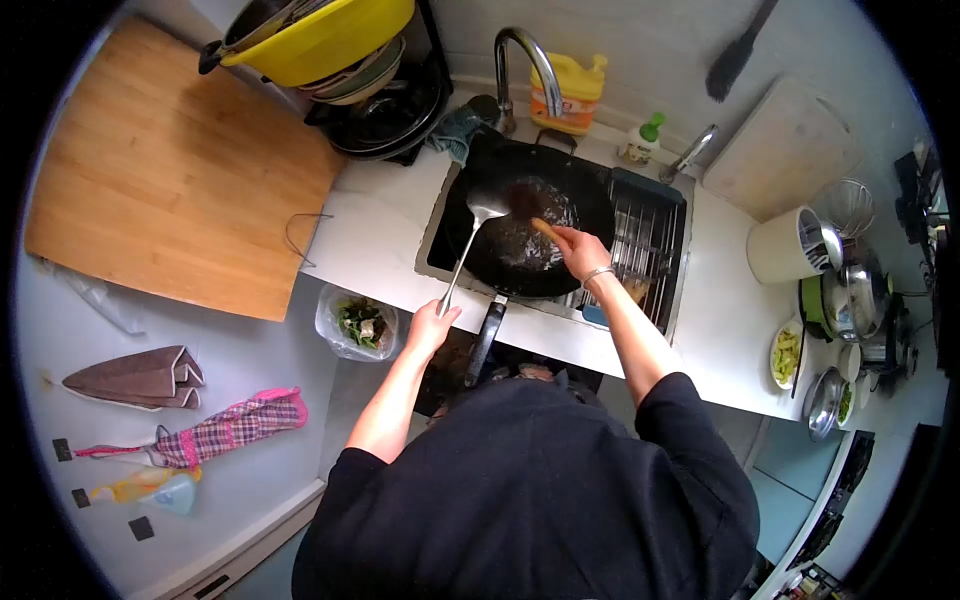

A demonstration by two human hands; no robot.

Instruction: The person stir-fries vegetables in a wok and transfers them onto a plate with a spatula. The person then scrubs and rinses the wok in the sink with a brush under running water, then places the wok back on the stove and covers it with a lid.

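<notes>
A black wok with a long handle sits over the sink, with shiny water in its bottom. My left hand is closed round the handle of a metal wok spatula, whose head is over the left part of the wok. My right hand grips the wooden handle of a brush. Its dark head is down in the wok beside the spatula's head and hard to make out. Whether the two tools touch, I cannot tell.
A curved faucet rises behind the wok. Right of it is a wire drying rack. A yellow jug and soap bottle stand behind. Left are a wooden board and a hanging bag of greens. Bowls and a white container stand right.
</notes>
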